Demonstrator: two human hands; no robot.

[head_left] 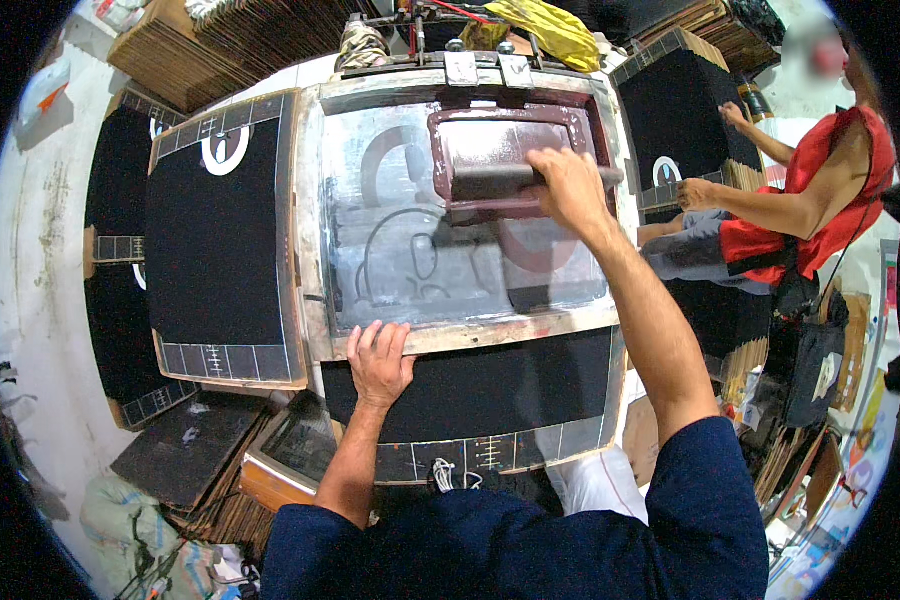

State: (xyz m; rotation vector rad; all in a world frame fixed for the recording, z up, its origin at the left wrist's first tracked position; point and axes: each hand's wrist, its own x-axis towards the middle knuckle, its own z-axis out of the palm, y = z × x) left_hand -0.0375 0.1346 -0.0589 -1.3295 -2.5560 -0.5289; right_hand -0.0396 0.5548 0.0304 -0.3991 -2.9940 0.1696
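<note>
A screen printing frame (460, 340) with a pale rim lies over a black fabric panel (480, 395), whose front part shows below it. On the front rail rests my left hand (378, 368), its fingers curled over the edge and its thumb hidden. My right hand (572, 190) is closed around the dark handle of a squeegee (494, 181) on the far right part of the mesh. Dark maroon ink (437, 150) edges the mesh around the squeegee. Faint curved shapes (400, 265) show on the grey mesh.
Metal hinge clamps (461, 68) hold the frame's far edge. To the left stands another black panel (220, 240) with a white ring print. A co-worker in red (820, 210) works beside panels on the right. Cardboard stacks (240, 50) stand behind; a yellow cloth (545, 30) hangs there.
</note>
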